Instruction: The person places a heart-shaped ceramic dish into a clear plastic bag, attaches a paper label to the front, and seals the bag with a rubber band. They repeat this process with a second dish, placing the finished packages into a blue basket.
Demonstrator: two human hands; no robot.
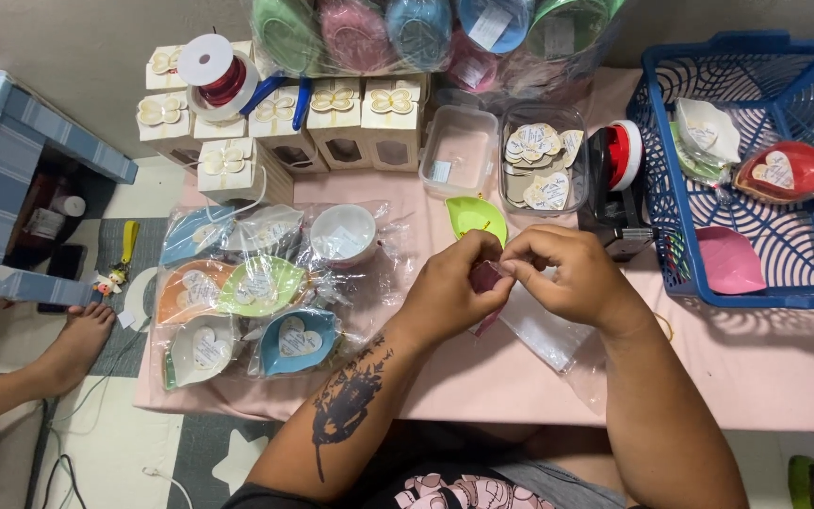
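Note:
My left hand (447, 287) and my right hand (567, 275) meet over the pink table (756, 368). Together they pinch a small dark pink dish (485, 279), mostly hidden by the fingers. A clear plastic bag (544, 330) hangs under my right hand and lies on the table. A green leaf-shaped dish (474, 215) sits just behind my hands.
Several wrapped leaf dishes with heart tags (256, 287) lie to the left. White gift boxes (334, 113) and a ribbon spool (216, 71) stand at the back. A tub of heart tags (541, 165), a tape dispenser (617, 184) and a blue basket (671, 236) are right. Another person's foot (73, 344) is at left.

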